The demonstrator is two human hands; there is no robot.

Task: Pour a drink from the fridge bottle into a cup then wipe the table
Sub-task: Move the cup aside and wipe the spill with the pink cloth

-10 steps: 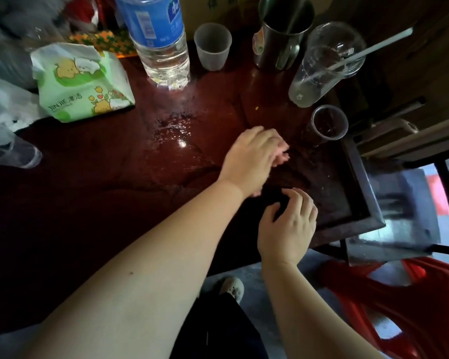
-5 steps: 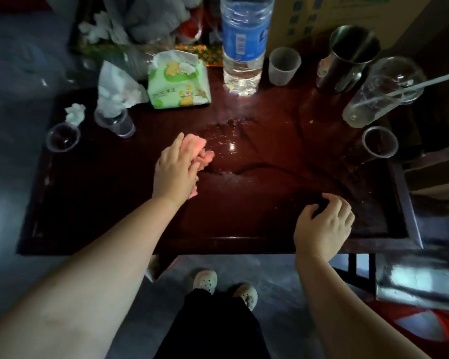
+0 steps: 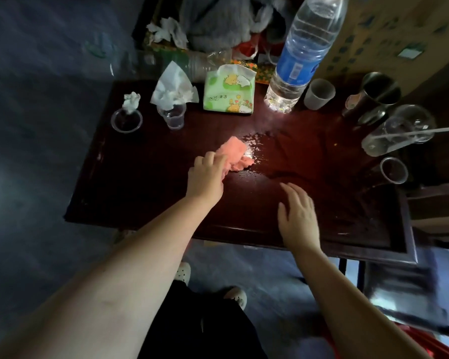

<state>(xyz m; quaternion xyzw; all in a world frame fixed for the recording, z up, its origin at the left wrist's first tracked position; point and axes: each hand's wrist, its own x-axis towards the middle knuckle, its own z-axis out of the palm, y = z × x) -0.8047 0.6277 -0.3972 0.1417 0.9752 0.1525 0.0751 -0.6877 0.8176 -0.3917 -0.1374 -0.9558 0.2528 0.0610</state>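
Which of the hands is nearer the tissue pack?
Left. The left hand, gripping the cloth, is directly in front of the tissue pack; the right hand is farther toward the person and off to the right.

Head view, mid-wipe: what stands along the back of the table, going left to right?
Clear cup with a tissue wad → cup stuffed with tissue → green tissue pack → water bottle → frosted cup → steel mug.

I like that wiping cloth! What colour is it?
The cloth is salmon pink, clearest in the head view.
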